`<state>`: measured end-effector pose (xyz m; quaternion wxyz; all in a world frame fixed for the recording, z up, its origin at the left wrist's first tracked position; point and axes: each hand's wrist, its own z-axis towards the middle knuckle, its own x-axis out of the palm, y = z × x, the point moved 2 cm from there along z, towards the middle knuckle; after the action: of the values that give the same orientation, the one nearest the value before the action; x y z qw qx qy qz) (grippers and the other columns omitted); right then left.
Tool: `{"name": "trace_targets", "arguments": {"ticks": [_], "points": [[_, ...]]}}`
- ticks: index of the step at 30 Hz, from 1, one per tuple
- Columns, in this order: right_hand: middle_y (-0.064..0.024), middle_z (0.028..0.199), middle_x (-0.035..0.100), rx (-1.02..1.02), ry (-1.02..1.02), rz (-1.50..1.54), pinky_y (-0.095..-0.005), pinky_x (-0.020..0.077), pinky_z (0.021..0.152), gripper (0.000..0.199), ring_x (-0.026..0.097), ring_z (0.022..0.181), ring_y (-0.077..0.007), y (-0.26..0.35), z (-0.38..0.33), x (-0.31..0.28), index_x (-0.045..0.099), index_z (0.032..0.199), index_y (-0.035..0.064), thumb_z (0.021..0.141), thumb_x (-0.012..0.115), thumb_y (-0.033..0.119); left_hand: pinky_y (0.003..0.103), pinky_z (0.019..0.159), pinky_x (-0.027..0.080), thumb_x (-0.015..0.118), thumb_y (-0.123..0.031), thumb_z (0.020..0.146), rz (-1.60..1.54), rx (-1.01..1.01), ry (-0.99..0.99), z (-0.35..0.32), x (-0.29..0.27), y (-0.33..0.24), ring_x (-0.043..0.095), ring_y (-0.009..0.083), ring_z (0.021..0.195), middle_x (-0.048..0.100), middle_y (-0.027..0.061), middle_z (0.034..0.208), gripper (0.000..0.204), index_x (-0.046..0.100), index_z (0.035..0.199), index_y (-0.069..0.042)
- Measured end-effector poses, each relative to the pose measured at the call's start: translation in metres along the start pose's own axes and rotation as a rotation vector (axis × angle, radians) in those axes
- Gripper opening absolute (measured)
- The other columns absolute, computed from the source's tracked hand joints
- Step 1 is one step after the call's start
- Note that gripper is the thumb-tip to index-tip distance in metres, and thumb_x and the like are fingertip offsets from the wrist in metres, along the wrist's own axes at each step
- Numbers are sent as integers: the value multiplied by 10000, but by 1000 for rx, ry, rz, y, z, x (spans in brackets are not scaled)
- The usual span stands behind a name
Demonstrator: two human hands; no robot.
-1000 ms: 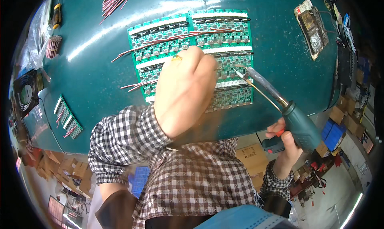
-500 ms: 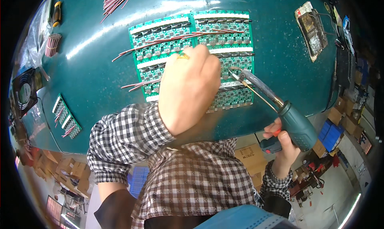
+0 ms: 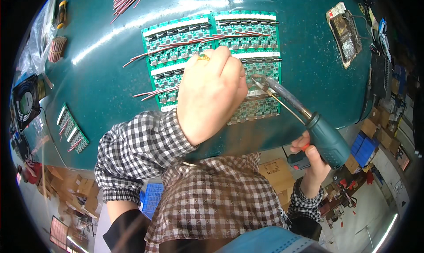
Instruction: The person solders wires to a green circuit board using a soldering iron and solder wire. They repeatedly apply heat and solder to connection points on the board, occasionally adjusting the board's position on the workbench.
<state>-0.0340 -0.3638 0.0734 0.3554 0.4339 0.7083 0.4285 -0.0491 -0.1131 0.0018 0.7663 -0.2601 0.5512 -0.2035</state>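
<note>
Green soldering gun [image 3: 329,141] in right grip [image 3: 314,161]

Soldering gun [image 3: 329,140] in R hand [image 3: 311,158]: smooth plastic body w/ dull metal tube [image 3: 291,98]. Circuit boards [image 3: 254,30] under L hand [image 3: 214,89]: semi-gloss. Surface [image 3: 110,85] around hands: v. glossy, smooth. Sleeves [image 3: 141,142] behind hands: matt cloth. Tray [image 3: 345,36] fwd of R hand: rough, crusty.

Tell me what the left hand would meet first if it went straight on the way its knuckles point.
The left hand would probably meet the red wires lying across the green circuit boards just ahead of its knuckles, though its height is unclear.
</note>
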Motion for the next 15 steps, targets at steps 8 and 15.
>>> {"name": "trace_targets", "arguments": {"ticks": [8,15], "points": [[-164,848,645,10,-13,-11,-343,561,698,375,647,765,-238,2,-2,1,559,1110,-106,802,681,71,371,653,404,677,-13,664,-23,-18,26,1,-2,-1,525,270,727,497,76,776,196,535,787,-69],[-137,781,656,-36,-13,-91,-392,508,816,298,644,748,-224,3,0,3,607,1039,-93,782,682,37,377,657,396,676,-17,665,-35,-23,30,1,-4,-3,521,270,731,495,76,781,196,533,789,-70]]}}
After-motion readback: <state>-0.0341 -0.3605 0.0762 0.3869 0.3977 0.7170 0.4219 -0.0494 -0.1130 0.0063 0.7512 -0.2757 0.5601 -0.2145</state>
